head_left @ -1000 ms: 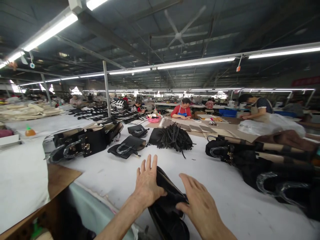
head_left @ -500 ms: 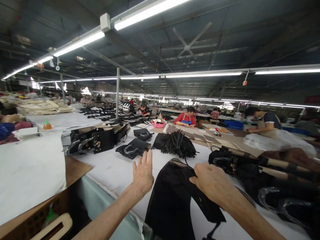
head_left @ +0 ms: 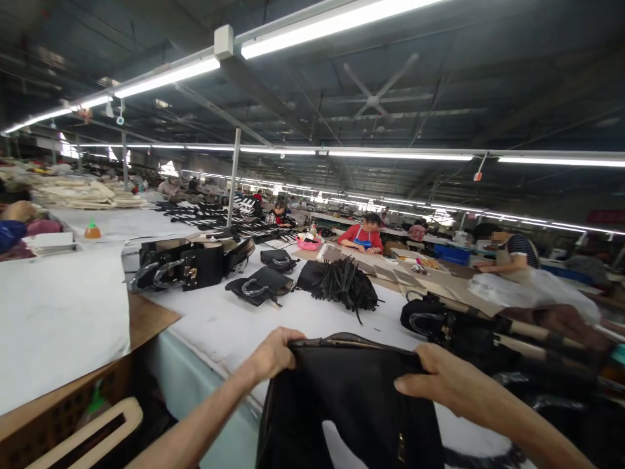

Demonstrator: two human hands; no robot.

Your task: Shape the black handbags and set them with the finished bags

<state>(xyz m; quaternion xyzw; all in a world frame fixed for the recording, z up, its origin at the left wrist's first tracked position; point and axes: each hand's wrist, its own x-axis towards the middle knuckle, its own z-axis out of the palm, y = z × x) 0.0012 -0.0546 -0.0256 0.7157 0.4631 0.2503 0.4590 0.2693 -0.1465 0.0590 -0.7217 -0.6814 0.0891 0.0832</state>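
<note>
A black bag (head_left: 351,378) hangs before me at the front of the white-covered table (head_left: 195,319), its top edge stretched between my hands. My left hand (head_left: 277,353) is closed on the upper left corner. At the upper right edge my right hand (head_left: 437,374) grips it, thumb on the near side. A short gold-coloured zip or fitting (head_left: 401,446) shows on the bag's front. Beyond it lie a bundle of black strips (head_left: 346,283) and a flat black handbag piece with a wrapped handle (head_left: 258,286).
Black handbags (head_left: 205,264) stand at the back left; more black bags (head_left: 469,332) lie to the right. A glue bottle (head_left: 92,230) stands on the left table. A brown crate (head_left: 105,391) is below left. Across the table sits a person in red (head_left: 361,238).
My left hand, open and raised before, has come down and closed on the bag's left corner. The bag has turned and spread out between both hands; my right hand still holds it.
</note>
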